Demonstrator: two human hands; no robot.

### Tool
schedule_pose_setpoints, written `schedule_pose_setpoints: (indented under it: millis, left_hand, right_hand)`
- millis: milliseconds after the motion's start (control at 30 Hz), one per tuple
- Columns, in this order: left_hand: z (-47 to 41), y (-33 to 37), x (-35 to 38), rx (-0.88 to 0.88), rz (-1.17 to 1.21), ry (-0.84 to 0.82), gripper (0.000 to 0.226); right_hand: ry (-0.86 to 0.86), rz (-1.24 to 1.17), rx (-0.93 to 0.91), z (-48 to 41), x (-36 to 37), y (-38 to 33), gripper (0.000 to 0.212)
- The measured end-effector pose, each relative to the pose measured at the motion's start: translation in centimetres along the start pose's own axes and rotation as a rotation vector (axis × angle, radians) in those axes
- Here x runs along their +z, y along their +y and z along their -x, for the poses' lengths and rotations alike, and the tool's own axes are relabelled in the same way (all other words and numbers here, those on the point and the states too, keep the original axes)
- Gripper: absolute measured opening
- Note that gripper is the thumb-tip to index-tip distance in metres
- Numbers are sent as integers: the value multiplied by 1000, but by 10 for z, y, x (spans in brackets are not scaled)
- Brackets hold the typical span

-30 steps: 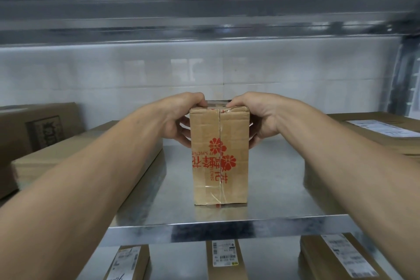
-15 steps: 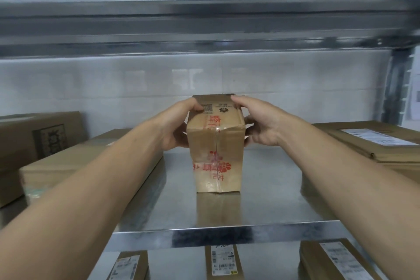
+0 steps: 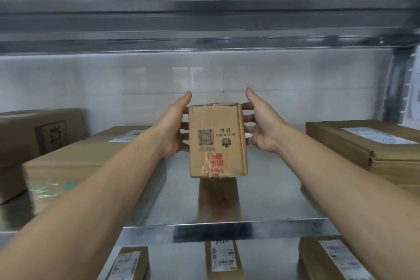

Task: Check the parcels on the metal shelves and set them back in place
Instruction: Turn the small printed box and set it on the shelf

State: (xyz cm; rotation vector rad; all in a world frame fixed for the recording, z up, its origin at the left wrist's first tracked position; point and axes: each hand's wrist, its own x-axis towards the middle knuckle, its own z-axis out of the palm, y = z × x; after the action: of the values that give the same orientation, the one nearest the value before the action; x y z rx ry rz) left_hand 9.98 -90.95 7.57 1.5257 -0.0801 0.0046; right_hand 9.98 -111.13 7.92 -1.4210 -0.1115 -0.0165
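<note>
Grey sheet-metal shelf [image 3: 272, 188], smooth and dully reflective, filled the middle of the view, its folded front lip running straight across. Behind it stood a wall [image 3: 113, 88] of glossy white tiles. Overhead hung the ribbed steel underside of an upper shelf [image 3: 204, 25], joined at the right to a slotted post [image 3: 397, 86].

Over the middle of the shelf, about midway between front lip and back edge, both hands held a small box [image 3: 217, 141]. It was plain brown cardboard, tall and narrow, with soft rounded corners. Its broad face tipped toward the camera, showing an upside-down printed code, a flower mark and red characters under shiny tape. Its lower edge sat at or just above the metal; whether it touched could not be told. A brown reflection lay beneath it.

The left hand [image 3: 175, 129] gripped the box's left side, fingers curled behind it, thumb raised clear. The right hand [image 3: 261, 125] mirrored this on the right side. Both forearms were bare.

Toward the shelf's left edge lay a long carton [image 3: 79, 166] with a white label, and behind it a printed carton [image 3: 34, 134]. By the right edge rested a flat carton [image 3: 363, 150], labelled on top. Below the front lip, three labelled parcels [image 3: 223, 259] stood on a lower level.
</note>
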Motion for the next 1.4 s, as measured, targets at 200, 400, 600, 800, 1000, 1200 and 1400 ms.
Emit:
schedule_pose_setpoints:
  millis: [200, 400, 600, 800, 1000, 1200, 1400]
  left_hand:
    - [-1, -12, -2, -47, 24, 45, 57]
    - [-5, -19, -4, -91, -18, 53, 60]
    - [-15, -24, -2, -146, -147, 28, 59]
    - [-23, -33, -4, -176, -239, -89, 30]
    - [-29, -32, -10, -219, -216, -141, 27]
    - [-38, -33, -10, -221, -274, -134, 37]
    - [-44, -33, -7, -213, -315, -142, 44]
  right_hand:
    - [29, 68, 54, 1, 3, 14, 47]
    - [21, 136, 97, 6, 2, 18, 47]
    - [-81, 170, 199, -3, 6, 24, 35]
    - [-132, 288, 229, -4, 8, 23, 28]
    - [-146, 420, 231, -13, 13, 23, 20]
    - [-139, 487, 244, -17, 14, 22, 17]
    - [-144, 501, 243, -15, 14, 19, 19]
